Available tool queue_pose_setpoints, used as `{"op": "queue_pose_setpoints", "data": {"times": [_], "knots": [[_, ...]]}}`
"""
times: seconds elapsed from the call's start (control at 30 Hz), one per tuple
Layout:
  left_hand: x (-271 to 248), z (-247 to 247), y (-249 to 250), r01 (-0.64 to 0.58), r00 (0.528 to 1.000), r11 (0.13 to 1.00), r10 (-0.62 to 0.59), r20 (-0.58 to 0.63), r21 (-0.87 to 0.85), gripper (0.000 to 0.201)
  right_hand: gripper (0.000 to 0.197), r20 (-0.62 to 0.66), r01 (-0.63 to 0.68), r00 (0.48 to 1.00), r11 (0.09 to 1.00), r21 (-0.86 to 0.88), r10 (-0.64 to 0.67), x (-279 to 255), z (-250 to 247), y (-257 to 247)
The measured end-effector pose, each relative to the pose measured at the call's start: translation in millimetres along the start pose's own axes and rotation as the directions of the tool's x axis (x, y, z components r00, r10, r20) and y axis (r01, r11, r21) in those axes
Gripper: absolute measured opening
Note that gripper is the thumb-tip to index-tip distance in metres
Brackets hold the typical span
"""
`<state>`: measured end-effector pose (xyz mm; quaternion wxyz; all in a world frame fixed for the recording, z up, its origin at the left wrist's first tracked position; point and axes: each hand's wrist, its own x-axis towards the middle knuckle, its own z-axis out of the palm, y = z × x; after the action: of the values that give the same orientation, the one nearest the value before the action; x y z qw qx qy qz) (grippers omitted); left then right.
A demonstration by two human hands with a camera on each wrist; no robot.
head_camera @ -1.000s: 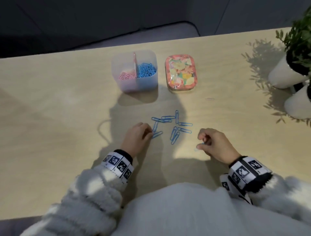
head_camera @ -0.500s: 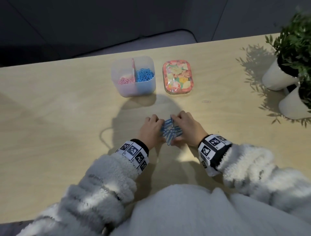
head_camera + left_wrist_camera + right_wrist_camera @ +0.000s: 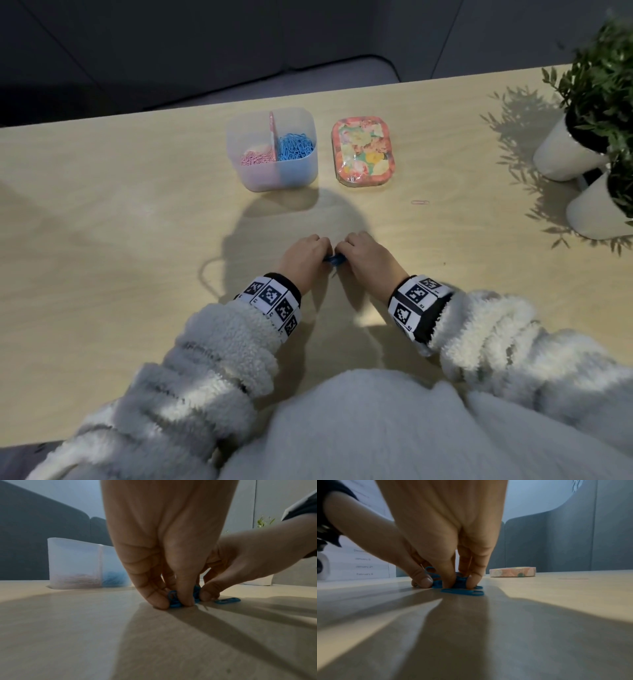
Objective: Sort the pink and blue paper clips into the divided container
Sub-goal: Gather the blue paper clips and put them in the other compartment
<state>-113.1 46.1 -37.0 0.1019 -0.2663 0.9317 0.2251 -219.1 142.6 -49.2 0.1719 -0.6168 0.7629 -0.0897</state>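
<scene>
Both hands meet at the table's middle and pinch a bunched pile of blue paper clips (image 3: 335, 260) between their curled fingertips. My left hand (image 3: 308, 257) grips the pile from the left, thumb and fingers pressed into the blue clips (image 3: 175, 601). From the right, my right hand (image 3: 363, 255) pinches the same blue clips (image 3: 458, 584). One blue clip (image 3: 228, 600) lies flat beside the fingers. The divided container (image 3: 272, 171) stands farther back, pink clips in its left half and blue clips in its right. A single pink clip (image 3: 420, 202) lies alone to the right.
A floral tin (image 3: 363, 152) sits right of the container. Two white pots with green plants (image 3: 582, 144) stand at the table's right edge. The table's far edge runs just behind the container.
The blue clips lay spread out with my hands apart; my hands came together and squeezed them into one tight bunch, now mostly hidden by the fingers.
</scene>
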Motion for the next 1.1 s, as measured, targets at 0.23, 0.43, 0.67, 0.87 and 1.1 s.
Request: {"op": "queue_pose_setpoints", "data": {"times": [0.23,0.43,0.67,0.87,1.1], "knots": [[-3,0,-4,0.076,0.997,0.996,-0.075,0.013,-0.036,0.021,0.016,0.148,-0.214,0.970,0.963,0.166,0.190,11,-14,5],[-4,8,-5,-0.018,1.000,0.988,0.021,-0.017,0.150,0.017,0.019,0.144,-0.144,0.979,0.990,0.002,0.142,13,-6,-1],[-4,4,-10,0.054,0.999,0.998,-0.054,-0.001,-0.036,0.018,0.026,0.204,-0.134,0.969,0.990,-0.040,0.139,17,-7,6],[3,-17,-4,0.270,0.961,0.772,-0.257,0.105,-0.575,0.010,0.013,0.207,-0.354,0.934,0.824,0.442,0.290,20,-26,46],[17,-7,25,0.306,0.947,0.609,-0.113,0.302,-0.732,0.026,0.030,0.374,-0.386,0.789,-0.079,0.919,0.487,1,-48,73]]}}
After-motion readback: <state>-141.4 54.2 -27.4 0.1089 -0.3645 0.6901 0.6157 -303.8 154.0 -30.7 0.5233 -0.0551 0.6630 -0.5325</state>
